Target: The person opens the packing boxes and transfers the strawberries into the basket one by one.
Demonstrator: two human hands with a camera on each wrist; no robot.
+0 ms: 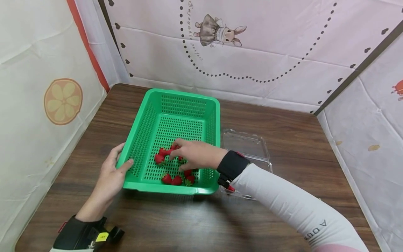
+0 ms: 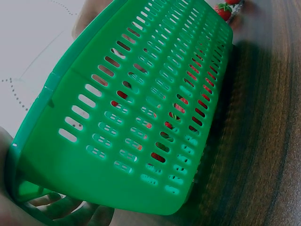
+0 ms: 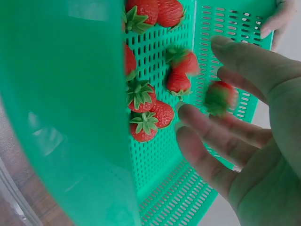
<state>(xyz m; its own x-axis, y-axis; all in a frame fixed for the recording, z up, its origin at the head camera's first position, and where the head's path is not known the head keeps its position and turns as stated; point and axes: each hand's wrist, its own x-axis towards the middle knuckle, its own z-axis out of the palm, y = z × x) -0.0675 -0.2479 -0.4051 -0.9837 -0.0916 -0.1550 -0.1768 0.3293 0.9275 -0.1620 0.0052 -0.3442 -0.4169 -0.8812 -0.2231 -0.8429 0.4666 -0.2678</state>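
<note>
A green perforated plastic basket [image 1: 170, 189] stands on the table with several red strawberries [image 1: 159, 159] on its floor. My left hand [image 1: 110, 171] grips its left rim, thumb over the edge and fingers outside. Over the strawberries, inside the basket, is my right hand [image 1: 201, 154] with its fingers spread. In the right wrist view a blurred strawberry [image 3: 220, 98] shows between the thumb and the loosely bent fingers, not pinched. More strawberries [image 3: 162, 114] with green leafy caps lie beyond the fingertips.
A clear plastic clamshell box [image 1: 245, 143] lies with its lid raised to the right of the basket, partly behind my right forearm. Something red [image 1: 231, 188] shows in its near part. Printed cloth [image 1: 267, 45] hangs around the brown wooden table [image 1: 283, 147].
</note>
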